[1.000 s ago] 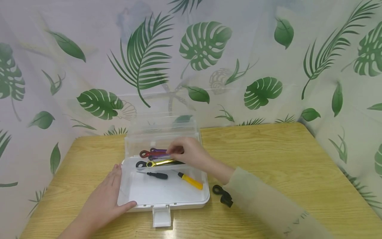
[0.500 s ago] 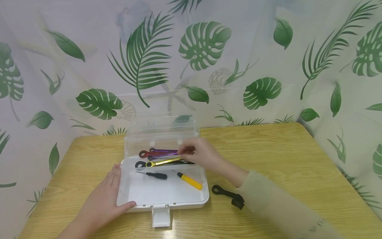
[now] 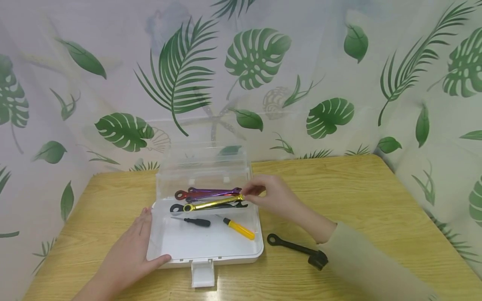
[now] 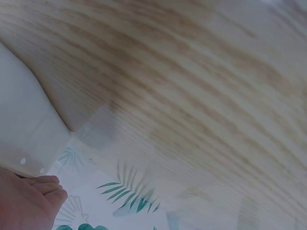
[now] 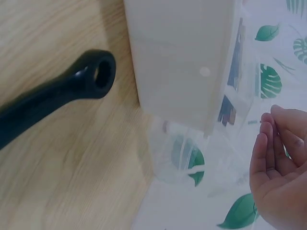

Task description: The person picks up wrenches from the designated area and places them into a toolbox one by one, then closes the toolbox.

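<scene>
box top open | upright lid [image 3: 203,167] blocks rear | black wrench [image 3: 295,249] right

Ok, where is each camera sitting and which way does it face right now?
Head: above, facing forward and down at the white box on the table; left hand, right hand and a sleeve show.
Left wrist: low beside the box wall, facing table grain; fingertips show.
Right wrist: low, facing the box side and black wrench; fingers show.
Shared: box, table.

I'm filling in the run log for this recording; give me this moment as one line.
left hand: rests on box edge | right hand: at wrenches in box, grip unclear | black wrench: on table
</scene>
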A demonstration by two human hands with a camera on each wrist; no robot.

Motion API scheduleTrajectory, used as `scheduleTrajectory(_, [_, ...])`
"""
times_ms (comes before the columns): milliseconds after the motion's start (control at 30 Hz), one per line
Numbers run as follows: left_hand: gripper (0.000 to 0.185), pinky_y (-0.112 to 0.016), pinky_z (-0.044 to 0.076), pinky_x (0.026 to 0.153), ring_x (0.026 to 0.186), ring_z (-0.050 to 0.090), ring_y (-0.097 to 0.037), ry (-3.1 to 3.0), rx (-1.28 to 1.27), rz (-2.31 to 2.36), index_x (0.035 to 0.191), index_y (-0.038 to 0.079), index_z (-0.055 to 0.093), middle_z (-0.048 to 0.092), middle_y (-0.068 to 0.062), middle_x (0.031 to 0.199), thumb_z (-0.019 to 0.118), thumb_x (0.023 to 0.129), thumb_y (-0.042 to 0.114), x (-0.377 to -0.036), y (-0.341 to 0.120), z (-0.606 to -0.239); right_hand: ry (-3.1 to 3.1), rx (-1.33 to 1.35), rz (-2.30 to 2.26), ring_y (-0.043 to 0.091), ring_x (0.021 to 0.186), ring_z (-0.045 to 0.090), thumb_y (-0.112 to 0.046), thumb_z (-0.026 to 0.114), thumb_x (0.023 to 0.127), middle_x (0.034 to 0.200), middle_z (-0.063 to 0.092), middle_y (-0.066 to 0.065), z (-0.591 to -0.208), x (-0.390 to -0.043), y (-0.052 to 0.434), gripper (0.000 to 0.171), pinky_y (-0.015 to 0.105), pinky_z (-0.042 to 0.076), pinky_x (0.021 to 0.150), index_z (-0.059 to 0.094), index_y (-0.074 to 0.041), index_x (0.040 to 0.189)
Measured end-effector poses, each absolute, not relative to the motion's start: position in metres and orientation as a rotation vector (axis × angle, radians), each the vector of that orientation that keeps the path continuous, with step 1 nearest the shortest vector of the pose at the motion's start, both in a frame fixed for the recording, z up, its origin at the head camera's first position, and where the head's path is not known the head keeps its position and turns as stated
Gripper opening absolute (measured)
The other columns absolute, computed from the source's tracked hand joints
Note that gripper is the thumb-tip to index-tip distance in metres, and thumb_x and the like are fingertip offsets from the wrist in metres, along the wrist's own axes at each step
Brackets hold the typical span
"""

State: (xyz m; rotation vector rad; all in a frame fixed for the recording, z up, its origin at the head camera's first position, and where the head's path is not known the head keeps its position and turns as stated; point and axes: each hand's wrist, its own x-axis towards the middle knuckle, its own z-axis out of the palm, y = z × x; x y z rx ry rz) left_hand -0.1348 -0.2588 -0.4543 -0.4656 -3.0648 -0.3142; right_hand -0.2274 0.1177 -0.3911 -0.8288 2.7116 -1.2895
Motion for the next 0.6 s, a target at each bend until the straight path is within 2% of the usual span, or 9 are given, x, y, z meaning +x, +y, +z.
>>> scheduleTrajectory(300, [0.124, -0.064, 0.038, 0.124, 0.154, 0.036, -0.054, -3.074, -0.458, -0.308, 0.158, -0.018, 0.026, 0.031, -0.038, 0.166, 0.071, 0.087, 0.073, -0.135, -0.259, -0.454, 2.768, -0.791, -1.268, 0.012, 0.085, 0.070, 0.003, 0.077, 0.092, 0.097, 0.080, 0.008, -0.396, -0.221, 0.146, 0.011, 0.023, 0.063, 0.080, 0.080, -0.003, 0.101])
scheduleTrajectory(600, [0.124, -0.063, 0.037, 0.125, 0.155, 0.034, -0.053, -3.054, -0.475, -0.282, 0.159, -0.018, 0.025, 0.030, -0.037, 0.167, 0.070, 0.088, 0.073, -0.135, -0.259, -0.455, 2.812, -0.755, -1.250, 0.011, 0.084, 0.071, 0.002, 0.079, 0.091, 0.097, 0.081, 0.007, -0.401, -0.211, 0.173, 0.011, 0.026, 0.063, 0.080, 0.081, -0.005, 0.100])
